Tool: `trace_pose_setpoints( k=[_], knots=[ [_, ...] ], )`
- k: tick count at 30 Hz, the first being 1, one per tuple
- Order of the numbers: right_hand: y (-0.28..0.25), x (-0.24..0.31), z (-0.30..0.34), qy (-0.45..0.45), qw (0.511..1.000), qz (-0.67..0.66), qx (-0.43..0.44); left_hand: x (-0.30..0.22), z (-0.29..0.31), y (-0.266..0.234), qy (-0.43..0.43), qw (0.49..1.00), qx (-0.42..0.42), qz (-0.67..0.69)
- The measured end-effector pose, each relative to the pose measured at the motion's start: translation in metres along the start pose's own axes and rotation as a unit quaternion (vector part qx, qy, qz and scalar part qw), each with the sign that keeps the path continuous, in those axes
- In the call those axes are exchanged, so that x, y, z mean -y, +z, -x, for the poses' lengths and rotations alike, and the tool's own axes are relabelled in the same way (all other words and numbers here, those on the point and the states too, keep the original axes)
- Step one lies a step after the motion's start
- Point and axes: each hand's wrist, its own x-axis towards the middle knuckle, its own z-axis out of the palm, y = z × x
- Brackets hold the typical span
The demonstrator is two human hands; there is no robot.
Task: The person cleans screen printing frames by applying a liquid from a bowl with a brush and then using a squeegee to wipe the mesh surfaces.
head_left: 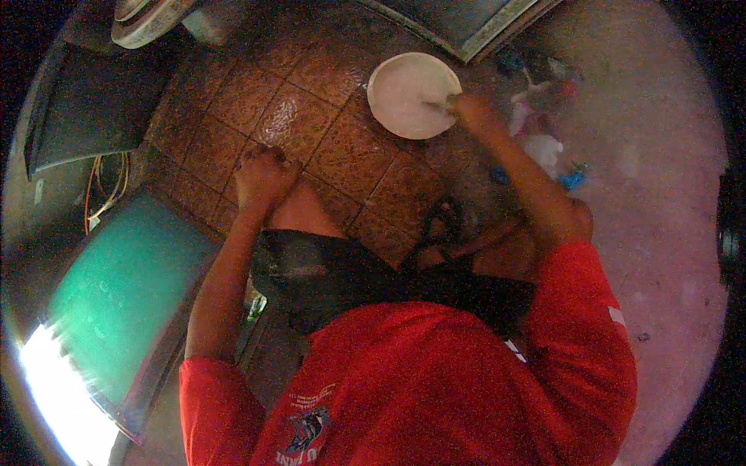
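A round whitish bucket or basin (400,101), holding something pale, stands on the brown tiles at the top of the view. At its right rim my right hand (470,115) is closed on a small dark thing that reaches in over the pale contents. Blur hides its kind. My left hand (264,177) is held over my left knee with its fingers curled in, and nothing shows in them.
Brown floor tiles (342,147) shine wet in places. Right of the bucket lies a jumble of bags and scraps (544,151) beside a pale wall (645,233). A green panel (128,283) and an orange cable (93,190) are at the left. A framed panel (443,23) stands behind.
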Motion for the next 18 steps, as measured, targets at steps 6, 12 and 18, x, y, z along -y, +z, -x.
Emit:
trace_pose_setpoints(
  k=[6, 12, 18],
  knots=[
    [0.014, 0.016, 0.016, 0.041, 0.991, -0.126, -0.018, -0.01, -0.003, -0.004, -0.009, 0.999, 0.035, -0.023],
    [0.035, -0.005, -0.009, 0.044, 0.986, -0.115, -0.113, -0.015, -0.002, -0.002, 0.008, 0.999, 0.021, -0.044],
    [0.033, -0.018, -0.012, 0.008, 0.996, -0.076, -0.037, -0.011, 0.007, -0.002, 0.003, 1.0, 0.0, 0.003]
  ],
)
